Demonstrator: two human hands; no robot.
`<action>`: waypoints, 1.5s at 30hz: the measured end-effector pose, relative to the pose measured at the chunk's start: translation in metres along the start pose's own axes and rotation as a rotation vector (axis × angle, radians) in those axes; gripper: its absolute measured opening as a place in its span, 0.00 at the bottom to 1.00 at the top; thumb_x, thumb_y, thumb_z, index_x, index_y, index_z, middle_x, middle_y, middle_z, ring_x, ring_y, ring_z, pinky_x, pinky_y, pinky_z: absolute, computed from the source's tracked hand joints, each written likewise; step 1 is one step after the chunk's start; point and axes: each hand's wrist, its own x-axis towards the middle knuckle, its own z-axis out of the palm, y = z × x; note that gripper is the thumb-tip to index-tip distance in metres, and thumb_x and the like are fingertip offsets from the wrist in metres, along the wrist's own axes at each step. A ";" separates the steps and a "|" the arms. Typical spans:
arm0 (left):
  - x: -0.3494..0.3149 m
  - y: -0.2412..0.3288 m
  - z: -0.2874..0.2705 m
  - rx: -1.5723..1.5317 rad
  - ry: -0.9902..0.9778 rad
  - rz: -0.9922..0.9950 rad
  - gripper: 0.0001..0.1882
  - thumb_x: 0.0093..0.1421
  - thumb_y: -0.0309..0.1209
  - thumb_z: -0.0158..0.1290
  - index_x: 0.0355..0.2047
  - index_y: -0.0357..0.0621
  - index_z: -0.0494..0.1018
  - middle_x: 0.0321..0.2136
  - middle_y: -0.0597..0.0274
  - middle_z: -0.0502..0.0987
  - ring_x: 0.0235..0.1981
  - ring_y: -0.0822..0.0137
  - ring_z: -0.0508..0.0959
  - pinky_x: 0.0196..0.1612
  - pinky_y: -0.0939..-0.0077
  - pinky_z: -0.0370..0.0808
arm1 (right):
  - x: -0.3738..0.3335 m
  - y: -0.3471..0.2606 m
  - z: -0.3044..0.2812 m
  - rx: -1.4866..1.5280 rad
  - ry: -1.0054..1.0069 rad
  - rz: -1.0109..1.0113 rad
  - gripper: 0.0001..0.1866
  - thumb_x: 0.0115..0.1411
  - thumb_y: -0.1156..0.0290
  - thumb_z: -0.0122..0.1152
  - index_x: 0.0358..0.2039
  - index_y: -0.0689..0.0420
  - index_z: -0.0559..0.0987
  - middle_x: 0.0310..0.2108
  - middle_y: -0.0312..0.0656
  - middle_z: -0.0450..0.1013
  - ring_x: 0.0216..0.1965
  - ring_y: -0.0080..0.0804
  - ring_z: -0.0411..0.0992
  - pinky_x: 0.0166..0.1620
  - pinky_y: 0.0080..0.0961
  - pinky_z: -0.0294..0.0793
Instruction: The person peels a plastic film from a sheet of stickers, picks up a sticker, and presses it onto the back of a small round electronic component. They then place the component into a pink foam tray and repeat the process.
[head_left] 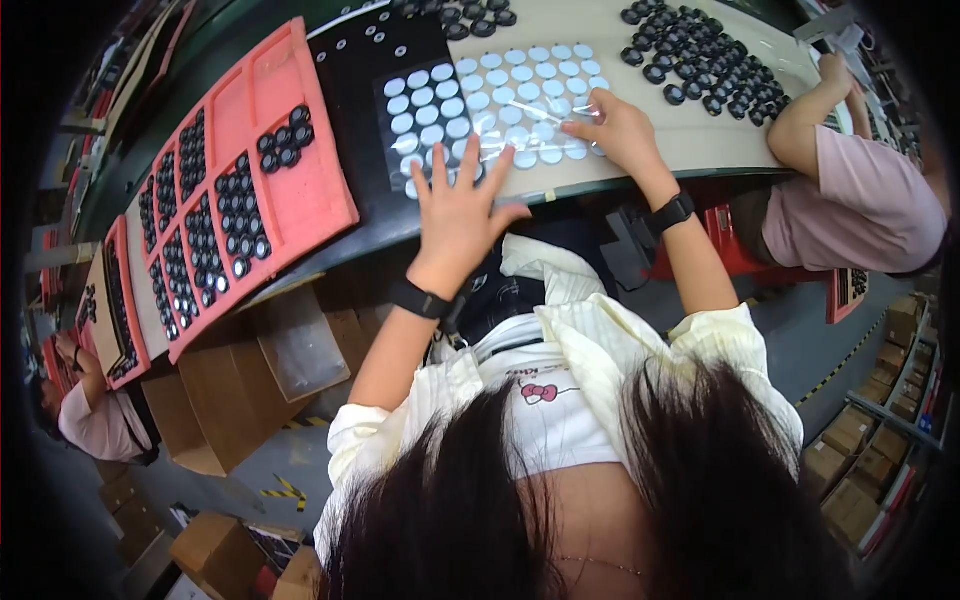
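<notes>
A clear plastic sheet with rows of pale blue round stickers (518,73) lies across the bench, partly over a black mat (352,110) and partly over a beige board (640,115). My left hand (455,215) rests open at the sheet's near edge, fingers spread and tips over the lower stickers. At the sheet's right side is my right hand (628,138), thumb and forefinger apart and touching the clear film. Glare streaks cross the film between both hands. Nothing solid shows in either palm.
On the left, a pink foam tray (322,178) holds many round black parts (240,215) in compartments. More loose black parts (705,65) are heaped at the right. A co-worker (850,195) sits right, another person (100,410) far left. Cardboard boxes (225,400) stand below the bench.
</notes>
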 end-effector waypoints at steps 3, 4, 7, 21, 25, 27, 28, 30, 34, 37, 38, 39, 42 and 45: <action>0.003 0.021 -0.005 0.230 -0.175 -0.096 0.40 0.41 0.53 0.57 0.55 0.61 0.59 0.57 0.57 0.54 0.56 0.41 0.52 0.52 0.36 0.47 | 0.003 -0.002 0.002 0.048 -0.001 0.056 0.24 0.39 0.52 0.66 0.25 0.58 0.68 0.17 0.40 0.66 0.20 0.35 0.66 0.26 0.27 0.64; 0.006 0.022 -0.005 0.216 -0.147 -0.074 0.40 0.41 0.53 0.57 0.55 0.61 0.59 0.57 0.57 0.54 0.56 0.41 0.52 0.52 0.36 0.47 | 0.003 -0.002 0.001 0.091 -0.035 0.098 0.25 0.39 0.53 0.67 0.27 0.58 0.68 0.18 0.40 0.67 0.21 0.35 0.66 0.27 0.26 0.65; 0.009 0.019 -0.008 0.203 -0.207 -0.093 0.44 0.36 0.55 0.58 0.55 0.64 0.58 0.58 0.59 0.52 0.57 0.40 0.50 0.50 0.28 0.43 | -0.001 -0.006 -0.001 0.257 0.028 0.177 0.25 0.40 0.58 0.67 0.35 0.57 0.68 0.30 0.44 0.70 0.31 0.36 0.68 0.35 0.27 0.66; -0.006 -0.008 -0.037 0.225 -0.321 -0.123 0.49 0.34 0.55 0.59 0.56 0.51 0.56 0.58 0.61 0.54 0.60 0.55 0.51 0.58 0.45 0.43 | -0.052 -0.021 -0.001 -0.272 -0.186 -0.372 0.33 0.53 0.56 0.52 0.55 0.59 0.58 0.55 0.42 0.59 0.56 0.32 0.57 0.60 0.42 0.43; -0.024 -0.026 -0.049 0.271 -0.314 -0.161 0.48 0.37 0.55 0.58 0.56 0.45 0.55 0.58 0.60 0.54 0.60 0.57 0.52 0.58 0.48 0.43 | -0.059 0.004 -0.025 -0.328 -0.191 -0.280 0.33 0.53 0.58 0.52 0.56 0.59 0.56 0.54 0.44 0.59 0.56 0.34 0.57 0.60 0.42 0.42; -0.029 -0.029 -0.053 0.285 -0.311 -0.168 0.48 0.38 0.54 0.57 0.56 0.43 0.55 0.58 0.60 0.54 0.60 0.56 0.52 0.58 0.48 0.43 | -0.061 0.008 -0.027 -0.277 -0.164 -0.261 0.33 0.53 0.60 0.53 0.56 0.58 0.56 0.54 0.44 0.59 0.56 0.34 0.57 0.60 0.41 0.42; -0.029 -0.028 -0.054 0.242 -0.312 -0.175 0.47 0.39 0.52 0.57 0.56 0.42 0.54 0.58 0.58 0.53 0.60 0.57 0.52 0.59 0.52 0.44 | -0.063 0.010 -0.027 -0.238 -0.136 -0.247 0.32 0.53 0.62 0.53 0.56 0.58 0.56 0.54 0.44 0.59 0.56 0.34 0.57 0.60 0.41 0.42; -0.029 -0.026 -0.054 0.162 -0.311 -0.195 0.44 0.43 0.47 0.58 0.56 0.39 0.54 0.58 0.56 0.53 0.60 0.57 0.52 0.59 0.58 0.46 | -0.066 0.015 -0.027 -0.183 -0.113 -0.241 0.32 0.53 0.64 0.53 0.56 0.58 0.56 0.55 0.44 0.59 0.56 0.34 0.57 0.60 0.40 0.42; -0.023 -0.025 -0.053 -0.485 0.063 -0.417 0.35 0.50 0.35 0.56 0.56 0.39 0.55 0.54 0.51 0.61 0.56 0.59 0.60 0.56 0.66 0.55 | -0.065 0.026 -0.026 0.796 0.034 0.040 0.28 0.54 0.69 0.53 0.55 0.58 0.59 0.55 0.43 0.60 0.57 0.33 0.56 0.61 0.36 0.43; -0.020 -0.036 -0.046 -0.579 0.136 -0.519 0.26 0.52 0.27 0.51 0.52 0.37 0.60 0.47 0.50 0.67 0.49 0.62 0.67 0.51 0.72 0.61 | -0.066 0.021 -0.032 0.359 0.006 -0.140 0.18 0.56 0.71 0.52 0.47 0.60 0.68 0.48 0.44 0.67 0.53 0.34 0.62 0.57 0.31 0.52; -0.020 -0.038 -0.044 -0.642 0.166 -0.560 0.22 0.53 0.22 0.48 0.50 0.36 0.62 0.43 0.50 0.71 0.46 0.63 0.70 0.49 0.75 0.64 | -0.066 0.019 -0.037 0.364 0.001 -0.139 0.18 0.56 0.71 0.52 0.47 0.60 0.68 0.48 0.44 0.67 0.53 0.34 0.62 0.57 0.31 0.52; -0.016 -0.037 -0.053 -0.636 0.167 -0.568 0.22 0.53 0.22 0.48 0.50 0.36 0.62 0.43 0.50 0.71 0.46 0.63 0.70 0.49 0.75 0.64 | -0.064 0.016 -0.044 0.367 -0.005 -0.155 0.15 0.56 0.71 0.51 0.44 0.61 0.70 0.45 0.44 0.69 0.51 0.35 0.64 0.55 0.31 0.55; 0.020 -0.021 -0.106 -0.630 0.301 -0.375 0.09 0.55 0.17 0.44 0.36 0.33 0.69 0.32 0.57 0.74 0.36 0.69 0.73 0.41 0.80 0.67 | -0.047 -0.009 -0.081 0.313 0.096 -0.297 0.10 0.58 0.71 0.49 0.33 0.63 0.75 0.34 0.44 0.73 0.42 0.37 0.69 0.47 0.29 0.64; 0.036 -0.004 -0.158 -0.527 0.590 -0.137 0.05 0.54 0.18 0.46 0.30 0.33 0.71 0.26 0.61 0.74 0.30 0.73 0.74 0.35 0.83 0.68 | -0.053 -0.061 -0.141 0.547 0.348 -0.507 0.08 0.57 0.73 0.49 0.28 0.64 0.75 0.28 0.43 0.73 0.31 0.30 0.71 0.37 0.21 0.68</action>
